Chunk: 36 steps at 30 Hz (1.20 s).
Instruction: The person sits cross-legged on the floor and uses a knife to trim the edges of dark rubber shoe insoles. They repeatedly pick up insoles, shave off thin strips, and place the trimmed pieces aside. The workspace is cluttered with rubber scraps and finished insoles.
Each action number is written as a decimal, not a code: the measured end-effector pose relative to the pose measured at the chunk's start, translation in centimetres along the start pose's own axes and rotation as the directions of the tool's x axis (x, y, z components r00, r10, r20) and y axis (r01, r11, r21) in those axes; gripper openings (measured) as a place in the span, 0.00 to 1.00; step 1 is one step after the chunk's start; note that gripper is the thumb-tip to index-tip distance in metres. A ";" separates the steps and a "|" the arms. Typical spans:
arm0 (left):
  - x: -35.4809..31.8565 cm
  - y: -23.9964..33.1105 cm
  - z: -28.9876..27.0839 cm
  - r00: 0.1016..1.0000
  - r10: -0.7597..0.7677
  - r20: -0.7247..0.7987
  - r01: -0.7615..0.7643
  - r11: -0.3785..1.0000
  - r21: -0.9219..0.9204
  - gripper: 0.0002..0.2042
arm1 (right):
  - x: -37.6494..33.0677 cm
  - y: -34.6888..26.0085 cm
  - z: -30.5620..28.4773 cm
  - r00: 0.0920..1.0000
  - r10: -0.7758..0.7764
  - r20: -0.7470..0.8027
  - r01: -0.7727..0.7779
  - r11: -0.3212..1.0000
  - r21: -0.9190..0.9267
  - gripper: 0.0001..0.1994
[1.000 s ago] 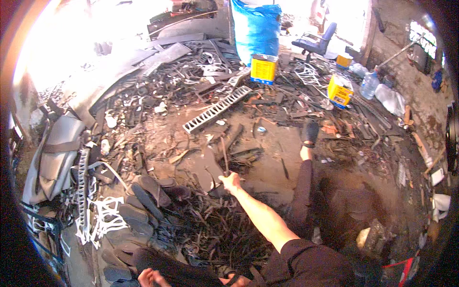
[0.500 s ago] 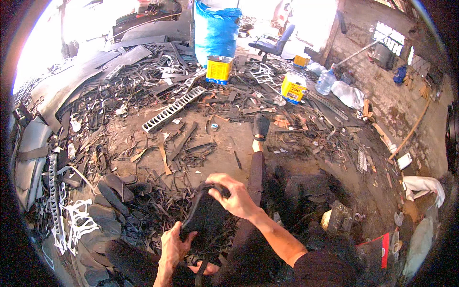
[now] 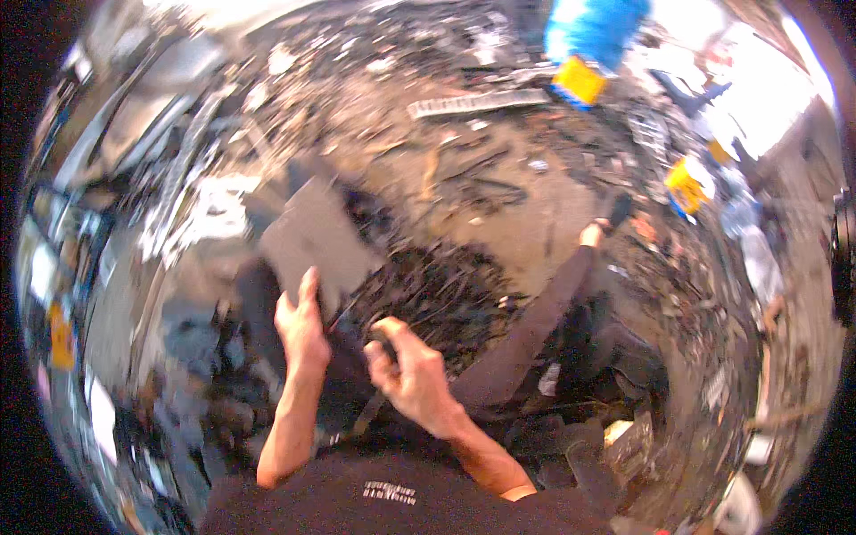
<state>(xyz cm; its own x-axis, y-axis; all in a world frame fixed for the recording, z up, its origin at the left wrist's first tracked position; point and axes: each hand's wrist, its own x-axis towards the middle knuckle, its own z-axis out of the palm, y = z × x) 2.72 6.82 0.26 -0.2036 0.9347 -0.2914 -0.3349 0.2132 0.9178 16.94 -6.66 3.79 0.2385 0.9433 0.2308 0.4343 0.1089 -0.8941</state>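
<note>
The picture is smeared by motion. My left hand (image 3: 301,325) presses its fingers against the lower edge of a flat dark grey panel (image 3: 314,236) and holds it up, tilted, left of centre. My right hand (image 3: 412,374) is just to the right and lower, its fingers curled around a narrow dark strip (image 3: 364,415) that runs down toward my lap. Both hands are over a heap of dark tangled scrap (image 3: 446,285) on the dirt floor.
My dark-trousered leg (image 3: 535,321) stretches out to the right, ending in a shoe (image 3: 617,209). Farther off are a long grey grille (image 3: 477,102), a blue barrel (image 3: 593,31) and two yellow containers (image 3: 580,80) (image 3: 687,183). Grey and white scrap parts (image 3: 205,209) lie on the left.
My right hand came back from the scrap heap, both hands took up the dark panel, and it has now moved up and left. The view has swung sharply and blurred.
</note>
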 end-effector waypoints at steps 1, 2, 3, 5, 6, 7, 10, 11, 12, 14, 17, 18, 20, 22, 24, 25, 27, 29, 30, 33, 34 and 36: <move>-1.6 1.9 1.0 0.998 -0.037 -0.052 0.043 0.993 0.106 0.33 | -0.8 0.0 0.0 0.994 0.104 0.029 -0.103 0.994 -0.027 0.15; -1.3 1.1 0.3 0.997 -0.035 -0.064 0.039 0.997 0.068 0.34 | -1.4 -0.1 -0.1 0.981 0.186 0.062 -0.183 0.981 -0.061 0.15; -1.0 0.2 -0.1 0.997 -0.034 -0.070 0.036 0.999 0.027 0.35 | -2.6 0.8 -0.1 0.967 0.237 0.095 -0.234 0.971 -0.044 0.16; -2.5 1.5 0.6 0.999 -0.012 -0.037 0.009 0.996 -0.085 0.32 | -5.4 1.7 -0.5 0.972 0.214 0.096 -0.208 0.976 -0.069 0.17; -3.1 1.9 1.0 0.998 -0.046 -0.045 0.041 0.994 -0.106 0.30 | -6.7 1.8 -1.0 0.979 0.191 0.071 -0.179 0.972 -0.150 0.17; -3.3 2.0 1.0 0.998 -0.058 -0.031 0.055 0.994 -0.089 0.31 | -8.2 2.4 -1.3 0.972 0.230 0.056 -0.216 0.957 -0.194 0.17; -4.0 2.3 1.3 0.994 -0.109 -0.012 0.108 0.990 -0.089 0.30 | -10.3 3.4 -2.2 0.970 0.240 0.024 -0.229 0.948 -0.221 0.19; -4.3 2.5 1.5 0.992 -0.127 -0.005 0.126 0.987 -0.102 0.30 | -10.4 3.1 -2.3 0.970 0.242 0.019 -0.232 0.947 -0.222 0.18; -4.5 2.7 1.6 0.990 -0.142 0.007 0.142 0.983 -0.115 0.30 | -10.3 2.9 -2.4 0.970 0.242 0.009 -0.234 0.946 -0.223 0.18; -4.7 2.5 1.7 0.993 -0.113 0.016 0.114 0.985 -0.130 0.30 | -9.9 4.2 -2.2 0.979 0.205 0.021 -0.194 0.952 -0.237 0.16; -4.8 2.3 1.6 0.996 -0.087 -0.003 0.086 0.988 -0.128 0.27 | -7.3 4.5 -1.8 0.995 0.101 0.025 -0.091 0.960 -0.266 0.14; -4.7 1.8 1.5 0.997 -0.082 -0.008 0.081 0.990 -0.117 0.27 | -6.4 4.4 -1.5 0.992 0.118 0.054 -0.100 0.962 -0.253 0.13; -4.7 1.3 1.2 0.996 -0.084 -0.012 0.083 0.993 -0.081 0.28 | -4.6 3.4 -1.1 0.981 0.159 0.108 -0.132 0.967 -0.217 0.13; -4.7 1.0 0.9 0.996 -0.092 -0.019 0.091 0.995 -0.047 0.28 | -2.7 2.3 -0.6 0.951 0.265 0.157 -0.237 0.955 -0.175 0.13; -4.7 0.7 1.1 0.998 -0.066 -0.008 0.065 0.997 -0.045 0.29 | -2.1 3.6 1.4 0.961 0.249 0.122 -0.229 0.961 -0.158 0.13; -4.6 0.7 1.2 0.999 -0.050 -0.007 0.049 0.998 -0.042 0.30 | -1.2 2.9 2.3 0.998 0.060 0.025 -0.055 0.983 -0.174 0.14; -4.5 0.6 1.0 0.999 -0.049 -0.009 0.049 0.999 -0.014 0.29 | 0.1 2.8 3.1 0.994 0.101 0.033 -0.099 0.994 -0.049 0.14; -4.5 0.2 0.8 0.999 -0.043 0.005 0.043 0.999 -0.017 0.27 | 1.2 3.1 3.3 0.976 0.210 0.061 -0.212 0.977 0.024 0.13; -4.5 0.1 0.4 0.999 -0.038 0.015 0.039 0.999 -0.035 0.27 | 1.9 3.1 3.6 0.962 0.263 0.079 -0.268 0.962 0.057 0.13; -4.5 0.8 0.0 0.996 -0.051 0.070 0.057 0.995 -0.078 0.26 | 3.0 5.6 2.8 0.962 0.210 0.173 -0.211 0.977 -0.016 0.08; -4.5 1.0 -0.2 0.995 -0.059 0.085 0.067 0.994 -0.088 0.26 | 3.1 5.9 2.4 0.960 0.183 0.213 -0.166 0.982 -0.092 0.10; -4.2 1.2 -0.5 0.992 -0.086 0.096 0.097 0.989 -0.114 0.28 | 3.8 6.0 1.9 0.945 0.136 0.299 -0.064 0.969 -0.238 0.14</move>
<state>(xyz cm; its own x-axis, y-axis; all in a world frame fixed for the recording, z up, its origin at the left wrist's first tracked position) 2.72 3.01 2.48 -0.0847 0.9359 -0.3418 -0.4559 0.2686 0.8485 18.76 -1.83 -1.40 0.0251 0.9995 -0.0181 0.6126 -0.0297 -0.7898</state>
